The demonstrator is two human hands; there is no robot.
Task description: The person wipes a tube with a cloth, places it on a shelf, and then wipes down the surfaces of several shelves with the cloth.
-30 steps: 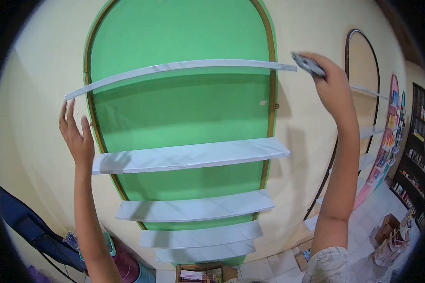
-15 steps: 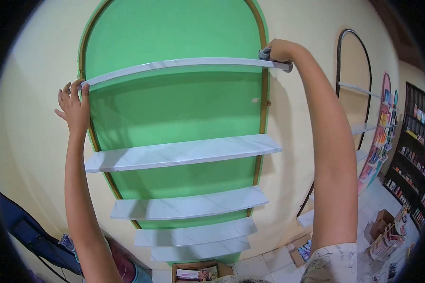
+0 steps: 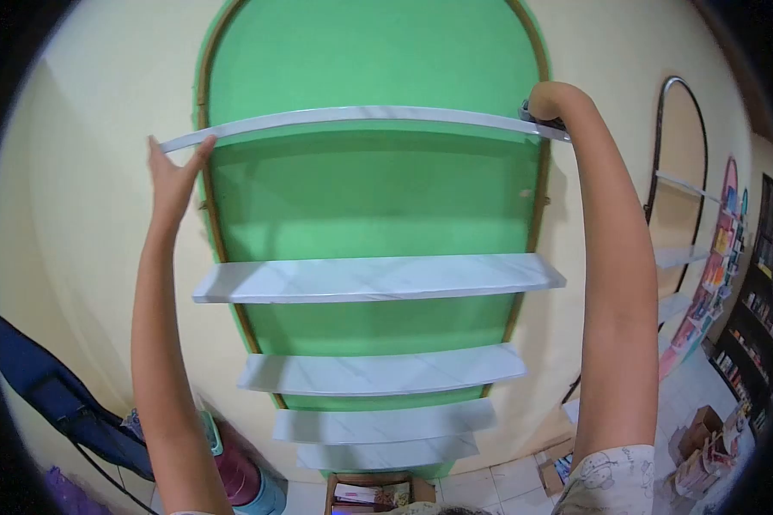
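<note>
A white marble-patterned shelf runs across a green arched wall panel at about the top third of the head view. My left hand grips the left end of this shelf, with the thumb at its front edge and the other fingers around the end, partly hidden. At the right end, my right hand is bent down over the shelf top, closed on a bunched grey cloth. Part of the cloth shows at the shelf's edge beneath the hand; its full shape is hidden.
Several more white shelves stick out below. A box of papers stands on the floor underneath. To the left are a dark blue padded object and a bin. Stocked shelves and cardboard boxes are at right.
The view has swung left, so the shelves sit further right. My left hand has turned from fingertips resting on the shelf end to thumb and fingers around it. My right hand stays at the right end.
</note>
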